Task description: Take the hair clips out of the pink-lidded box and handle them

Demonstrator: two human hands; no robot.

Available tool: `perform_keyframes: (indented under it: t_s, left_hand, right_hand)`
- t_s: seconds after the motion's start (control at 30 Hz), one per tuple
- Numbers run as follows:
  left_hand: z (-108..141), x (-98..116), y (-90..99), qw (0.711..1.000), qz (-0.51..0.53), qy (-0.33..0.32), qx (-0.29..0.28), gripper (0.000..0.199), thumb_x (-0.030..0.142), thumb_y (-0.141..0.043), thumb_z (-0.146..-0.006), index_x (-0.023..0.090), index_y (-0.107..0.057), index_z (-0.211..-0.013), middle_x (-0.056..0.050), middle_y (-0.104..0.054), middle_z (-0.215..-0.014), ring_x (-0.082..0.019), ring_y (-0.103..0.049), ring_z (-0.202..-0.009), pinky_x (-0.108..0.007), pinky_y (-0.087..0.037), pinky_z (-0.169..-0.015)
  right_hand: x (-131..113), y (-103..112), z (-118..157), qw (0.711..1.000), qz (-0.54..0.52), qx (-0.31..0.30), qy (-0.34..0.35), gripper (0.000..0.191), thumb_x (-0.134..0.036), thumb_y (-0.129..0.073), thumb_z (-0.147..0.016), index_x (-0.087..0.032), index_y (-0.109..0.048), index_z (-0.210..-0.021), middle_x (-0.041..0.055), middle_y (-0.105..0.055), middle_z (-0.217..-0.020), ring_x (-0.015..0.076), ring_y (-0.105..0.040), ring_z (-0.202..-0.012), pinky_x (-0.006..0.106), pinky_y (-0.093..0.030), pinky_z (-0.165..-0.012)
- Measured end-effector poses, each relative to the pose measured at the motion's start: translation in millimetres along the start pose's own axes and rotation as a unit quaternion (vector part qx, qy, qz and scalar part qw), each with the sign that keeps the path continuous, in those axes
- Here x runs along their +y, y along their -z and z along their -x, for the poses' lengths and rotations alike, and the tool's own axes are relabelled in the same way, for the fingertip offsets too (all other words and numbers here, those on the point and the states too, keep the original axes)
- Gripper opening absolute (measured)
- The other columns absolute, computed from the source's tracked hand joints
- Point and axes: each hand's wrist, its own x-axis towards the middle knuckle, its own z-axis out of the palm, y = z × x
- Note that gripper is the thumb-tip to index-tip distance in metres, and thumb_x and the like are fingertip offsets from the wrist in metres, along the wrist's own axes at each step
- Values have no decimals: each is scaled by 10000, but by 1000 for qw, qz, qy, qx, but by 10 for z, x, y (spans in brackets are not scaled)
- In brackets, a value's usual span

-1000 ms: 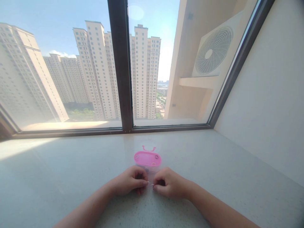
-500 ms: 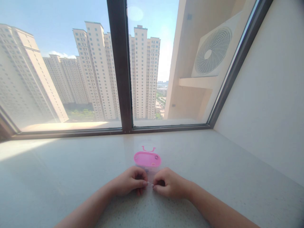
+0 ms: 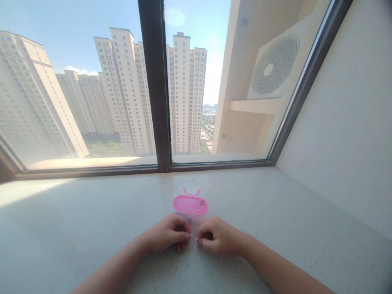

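Beyond left hand (image 3: 172, 232) and right hand (image 3: 219, 237), toward window (image 3: 161, 122): pink oval tray (image 3: 189, 205), long axis crosswise, left hand slightly nearer. Each hand pinched closed, tips apart; cannot tell on what.

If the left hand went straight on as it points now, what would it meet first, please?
Probably the right hand, which faces the left hand across a narrow gap, though depth is unclear.

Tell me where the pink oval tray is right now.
In the head view, the pink oval tray sits below centre, just beyond the left hand and right hand, with the curved pink piece behind it, towards the window frame.
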Motion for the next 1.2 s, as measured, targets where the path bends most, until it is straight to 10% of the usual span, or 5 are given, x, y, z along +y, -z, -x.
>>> perform_keyframes:
  t_s: [1.2]
  left_hand:
    - [-4, -25, 12, 1000, -4, -2, 1, 311, 424, -711, -716, 136, -600, -754, 22, -575, -585, -108, -560, -525, -219, -448, -508]
  right_hand:
    - [17, -18, 7, 1000, -9, -6, -9, 149, -117, -543, -710, -118, -690, -727, -54, -407, -533, 54, -322, -491, 175, -243, -464]
